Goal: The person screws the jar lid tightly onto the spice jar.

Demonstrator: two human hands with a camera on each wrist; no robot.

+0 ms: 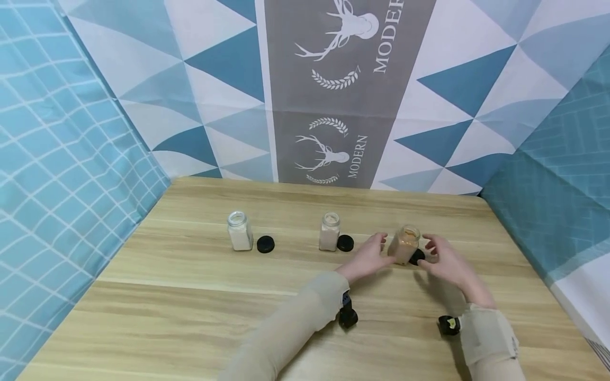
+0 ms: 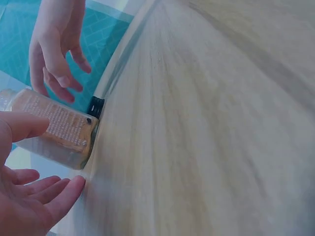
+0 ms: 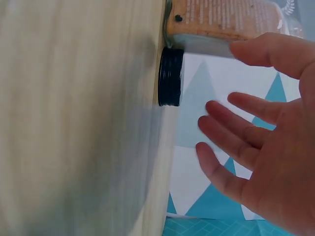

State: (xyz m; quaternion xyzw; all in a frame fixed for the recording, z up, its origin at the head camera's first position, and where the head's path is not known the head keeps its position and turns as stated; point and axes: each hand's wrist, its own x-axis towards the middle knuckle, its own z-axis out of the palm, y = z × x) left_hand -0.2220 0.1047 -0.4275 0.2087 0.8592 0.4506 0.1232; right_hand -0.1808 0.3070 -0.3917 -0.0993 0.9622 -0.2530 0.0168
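Note:
An uncapped glass jar of orange-brown powder (image 1: pixel 404 245) stands on the table at the right, a black lid (image 1: pixel 417 257) close beside it. On the jar's left side is my left hand (image 1: pixel 368 259), fingers spread and relaxed; whether the thumb touches the glass I cannot tell. My right hand (image 1: pixel 447 264) hovers on the other side, by the lid, its fingers loosely bent with nothing between them. The right wrist view shows the lid (image 3: pixel 171 76) lying flat on the wood under the jar's label (image 3: pixel 221 18). In the left wrist view the jar (image 2: pixel 54 129) is upright on the table.
Two more open jars, one with white powder (image 1: pixel 240 233) at the left and one with pale powder (image 1: pixel 329 233) in the middle, each have a black lid at their right. Patterned cloth (image 1: pixel 229 95) hangs behind the wooden table (image 1: pixel 190 317) and at both sides.

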